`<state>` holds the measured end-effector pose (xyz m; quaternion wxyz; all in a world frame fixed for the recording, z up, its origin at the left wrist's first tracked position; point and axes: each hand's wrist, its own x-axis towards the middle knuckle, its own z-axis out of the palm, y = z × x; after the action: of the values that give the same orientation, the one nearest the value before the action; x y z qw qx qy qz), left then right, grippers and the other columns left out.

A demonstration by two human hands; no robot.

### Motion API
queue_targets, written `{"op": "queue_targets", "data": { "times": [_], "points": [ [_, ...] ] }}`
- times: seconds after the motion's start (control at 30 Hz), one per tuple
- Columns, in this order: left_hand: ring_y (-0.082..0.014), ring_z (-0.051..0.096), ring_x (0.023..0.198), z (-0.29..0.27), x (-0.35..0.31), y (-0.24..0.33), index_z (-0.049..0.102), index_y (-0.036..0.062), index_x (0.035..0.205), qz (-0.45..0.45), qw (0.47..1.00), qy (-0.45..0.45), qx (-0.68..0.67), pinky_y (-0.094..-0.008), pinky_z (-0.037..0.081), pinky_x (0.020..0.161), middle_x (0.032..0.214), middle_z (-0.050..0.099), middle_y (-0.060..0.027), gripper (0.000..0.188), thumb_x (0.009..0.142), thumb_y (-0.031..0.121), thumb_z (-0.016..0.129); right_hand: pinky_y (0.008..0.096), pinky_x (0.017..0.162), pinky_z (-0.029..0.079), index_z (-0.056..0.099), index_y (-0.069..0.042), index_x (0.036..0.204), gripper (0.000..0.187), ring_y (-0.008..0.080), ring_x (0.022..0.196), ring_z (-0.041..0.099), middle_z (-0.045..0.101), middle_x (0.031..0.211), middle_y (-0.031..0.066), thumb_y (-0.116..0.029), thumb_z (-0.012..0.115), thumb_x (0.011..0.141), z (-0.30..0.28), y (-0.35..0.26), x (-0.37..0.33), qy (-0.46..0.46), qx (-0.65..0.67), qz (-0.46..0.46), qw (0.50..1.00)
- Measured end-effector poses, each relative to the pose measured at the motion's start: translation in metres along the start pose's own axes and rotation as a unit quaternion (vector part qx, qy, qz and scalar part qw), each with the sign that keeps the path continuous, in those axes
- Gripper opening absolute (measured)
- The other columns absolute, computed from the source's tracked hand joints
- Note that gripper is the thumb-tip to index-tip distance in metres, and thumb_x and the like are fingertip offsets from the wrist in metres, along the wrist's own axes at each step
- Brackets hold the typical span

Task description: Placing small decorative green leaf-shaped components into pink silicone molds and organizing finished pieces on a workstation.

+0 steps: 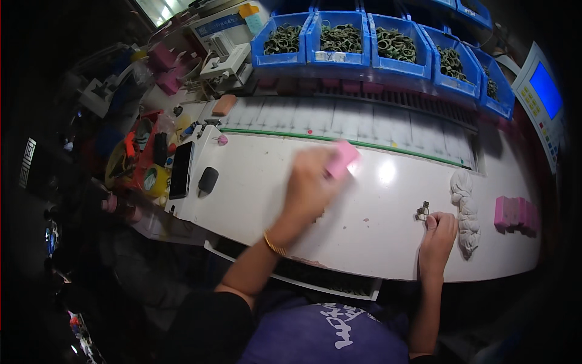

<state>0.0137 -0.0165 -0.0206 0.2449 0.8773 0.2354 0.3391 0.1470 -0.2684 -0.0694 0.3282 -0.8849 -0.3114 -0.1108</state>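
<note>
Blue bins (401,67) of small metal parts (395,45) stand behind the white table (254,197); a twisted white cloth (466,212) lies just right of the right hand (439,238). Its fingertips meet a metal piece (422,211), pinch unclear. The blurred left hand (308,185) pinches a pink block (344,159) beyond its knuckles.

A white table (254,164) with an open drawer (375,290) stands amid darkness; a bright panel (160,8) glows at upper left, and glare (387,171) whitens the table.
</note>
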Motion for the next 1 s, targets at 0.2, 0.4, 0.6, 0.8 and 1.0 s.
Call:
{"op": "queue_targets", "data": {
  "times": [0.2, 0.4, 0.6, 0.8, 1.0],
  "points": [
    [-0.0375, 0.06, 0.098, -0.01, 0.094, -0.163, 0.061, 0.0059, 0.099, -0.073, 0.958, 0.157, 0.228, -0.0469, 0.047, 0.088, 0.1, 0.067, -0.0158, 0.036, 0.078, 0.03, 0.078, 0.0437, 0.082, 0.039, 0.053, 0.001, 0.088, 0.018, 0.034, 0.087, 0.05, 0.055, 0.089, 0.0139, -0.014, 0.057, 0.098, 0.01, -0.005, 0.004, -0.015, 0.016, -0.012, 1.0],
    [-0.038, 0.053, 0.12, -0.017, 0.077, -0.147, 0.06, 0.0082, 0.128, -0.058, 0.934, 0.096, 0.339, -0.045, 0.042, 0.103, 0.125, 0.064, -0.0148, 0.056, 0.082, 0.036, 0.076, 0.0418, 0.077, 0.042, 0.054, 0.001, 0.088, 0.018, 0.0328, 0.082, 0.051, 0.056, 0.084, 0.0144, -0.013, 0.058, 0.098, 0.001, -0.012, 0.0, -0.032, 0.061, 0.033, 0.997],
    [-0.0208, 0.068, 0.095, -0.037, -0.033, 0.015, 0.075, 0.0032, 0.103, -0.171, 0.935, -0.245, -0.19, -0.031, 0.052, 0.088, 0.104, 0.072, -0.016, 0.02, 0.085, 0.013, 0.076, 0.0386, 0.061, 0.045, 0.058, 0.0, 0.09, 0.008, 0.0311, 0.067, 0.055, 0.057, 0.079, 0.014, -0.005, 0.062, 0.093, 0.007, -0.051, -0.041, -0.025, 0.216, 0.024, 0.976],
    [-0.0144, 0.065, 0.107, 0.0, -0.101, 0.049, 0.072, -0.002, 0.113, -0.293, 0.768, -0.257, -0.509, -0.0281, 0.051, 0.094, 0.115, 0.072, -0.0133, 0.027, 0.093, 0.015, 0.07, 0.0392, 0.055, 0.047, 0.06, -0.001, 0.093, 0.011, 0.0299, 0.064, 0.059, 0.06, 0.075, 0.0123, 0.002, 0.068, 0.086, 0.014, -0.083, -0.047, 0.013, 0.198, -0.145, 0.969],
    [-0.0159, 0.07, 0.092, -0.003, -0.089, 0.063, 0.071, -0.0085, 0.105, -0.371, 0.703, -0.179, -0.58, -0.0283, 0.057, 0.085, 0.109, 0.073, -0.0164, 0.022, 0.096, 0.01, 0.065, 0.0389, 0.056, 0.049, 0.06, -0.001, 0.097, 0.015, 0.0296, 0.066, 0.06, 0.062, 0.079, 0.0125, 0.003, 0.069, 0.085, 0.006, -0.091, -0.044, 0.019, 0.158, -0.166, 0.973]
  ]
}}
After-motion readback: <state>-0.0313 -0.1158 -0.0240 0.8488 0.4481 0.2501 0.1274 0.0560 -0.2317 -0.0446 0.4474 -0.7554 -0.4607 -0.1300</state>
